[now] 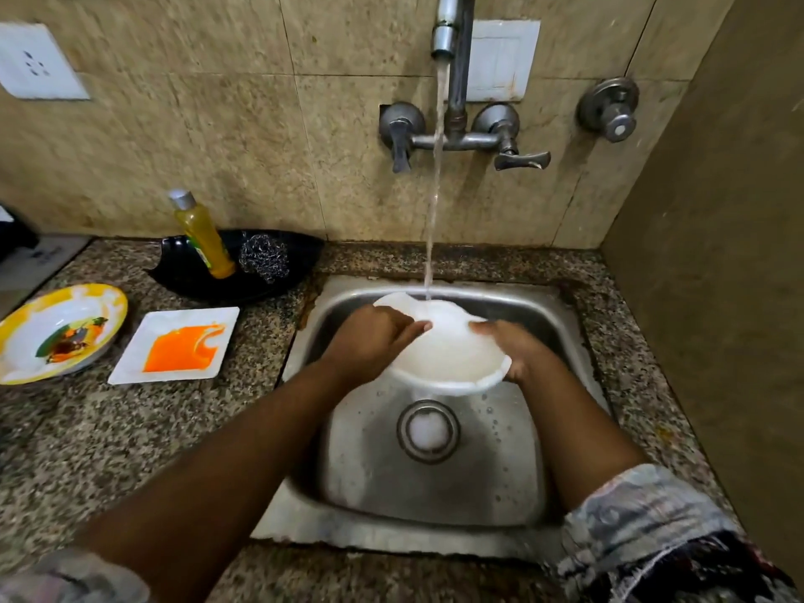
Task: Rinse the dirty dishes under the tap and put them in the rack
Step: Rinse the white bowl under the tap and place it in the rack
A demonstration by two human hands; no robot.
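Note:
A white bowl is held over the steel sink, under the stream of water from the tap. My left hand grips the bowl's left rim, fingers reaching inside. My right hand holds the bowl's right rim. On the counter to the left lie a white square plate smeared with orange sauce and a round yellow-rimmed plate with food scraps. No rack is in view.
A black dish behind the plates holds a yellow soap bottle and a steel scrubber. Tap handles stick out from the tiled wall. A brown wall closes the right side. The sink drain lies below the bowl.

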